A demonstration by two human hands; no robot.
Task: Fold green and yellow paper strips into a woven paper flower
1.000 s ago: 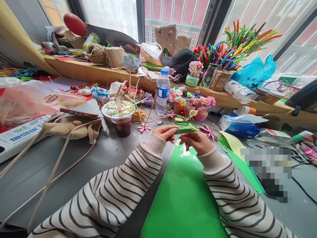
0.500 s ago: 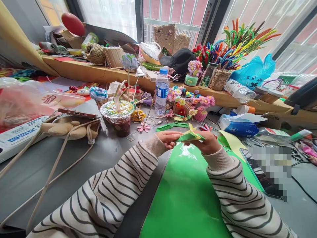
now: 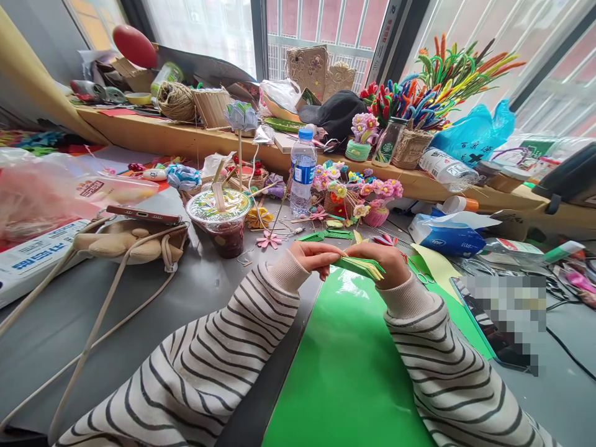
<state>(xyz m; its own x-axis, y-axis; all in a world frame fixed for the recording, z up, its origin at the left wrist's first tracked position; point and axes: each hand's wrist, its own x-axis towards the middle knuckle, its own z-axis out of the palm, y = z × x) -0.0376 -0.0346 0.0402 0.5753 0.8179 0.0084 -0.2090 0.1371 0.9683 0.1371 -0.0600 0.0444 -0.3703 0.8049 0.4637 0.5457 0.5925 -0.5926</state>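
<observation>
Both hands are on a folded green-and-yellow paper piece, held just above the far end of a glossy green sheet. My left hand pinches its left end between thumb and fingers. Curled round the far and right side is my right hand, closed on the paper, with several fingertips hidden behind it. Layered yellow edges show at the paper's right end. Beyond the hands lie green folded strips. Green-handled scissors rest right of my right hand.
A lidded drink cup and a water bottle stand beyond my left hand. Crocheted flowers sit behind. At right are a phone and a blue tissue pack; at left, a beige bag.
The paper piece has tilted in my hands, so its layered edges now face me and its spread yellow points show less. My hands stay in nearly the same place.
</observation>
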